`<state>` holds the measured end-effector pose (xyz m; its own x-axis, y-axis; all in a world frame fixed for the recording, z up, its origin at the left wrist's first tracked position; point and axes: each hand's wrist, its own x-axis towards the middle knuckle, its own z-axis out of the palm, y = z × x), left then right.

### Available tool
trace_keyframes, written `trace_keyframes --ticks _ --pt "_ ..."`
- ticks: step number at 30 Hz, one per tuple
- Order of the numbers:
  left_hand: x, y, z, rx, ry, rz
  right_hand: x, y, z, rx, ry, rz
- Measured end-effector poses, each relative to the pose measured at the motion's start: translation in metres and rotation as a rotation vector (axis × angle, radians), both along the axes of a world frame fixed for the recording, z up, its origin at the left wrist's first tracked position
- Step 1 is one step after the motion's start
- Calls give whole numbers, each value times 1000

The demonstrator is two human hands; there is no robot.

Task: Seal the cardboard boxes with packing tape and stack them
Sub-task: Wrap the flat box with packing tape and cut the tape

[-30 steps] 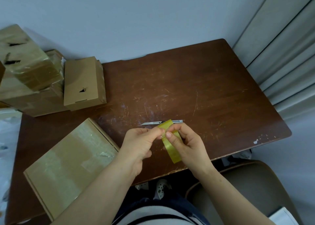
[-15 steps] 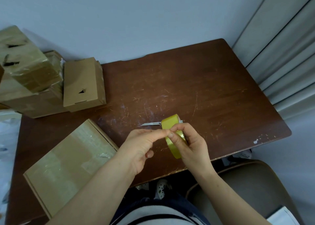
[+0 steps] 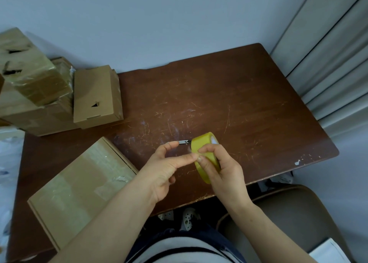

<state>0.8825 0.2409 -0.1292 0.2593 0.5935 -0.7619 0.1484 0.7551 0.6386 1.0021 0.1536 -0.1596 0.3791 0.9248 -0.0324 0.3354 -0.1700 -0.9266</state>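
The desk (image 3: 249, 95) is open on the right. Stacked boxes (image 3: 35, 95) block the back left, a flat box (image 3: 79, 187) the front left.

The table (image 3: 239, 103) is seen as dark wood, scratched, and chipped near its front right corner. Matt cardboard is shown by the small box (image 3: 95, 95); the flat box (image 3: 79, 189) is overlaid with a glossy clear layer. The tape roll (image 3: 201, 141) is formed of shiny yellowish film.

A flat box (image 3: 79, 187) lies on the bench's (image 3: 239, 103) near left corner. Behind it, a small box (image 3: 95, 95) stands just right of a stack of boxes (image 3: 29, 87). Near the front middle, the right hand (image 3: 225, 171) holds the tape roll (image 3: 201, 143) (a cutter (image 3: 184, 142) lies just behind), the left hand (image 3: 165, 169) touching it.
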Motion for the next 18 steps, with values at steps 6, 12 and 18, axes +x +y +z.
trace_keyframes --ticks 6,12,18 --pt "1 -11 -2 369 -4 38 4 -1 1 30 78 119" --pt "-10 -19 -4 998 229 -329 8 -2 -4 2 213 60" --pt "-8 -16 -5 1155 288 -360 12 -3 -2 -19 371 66"
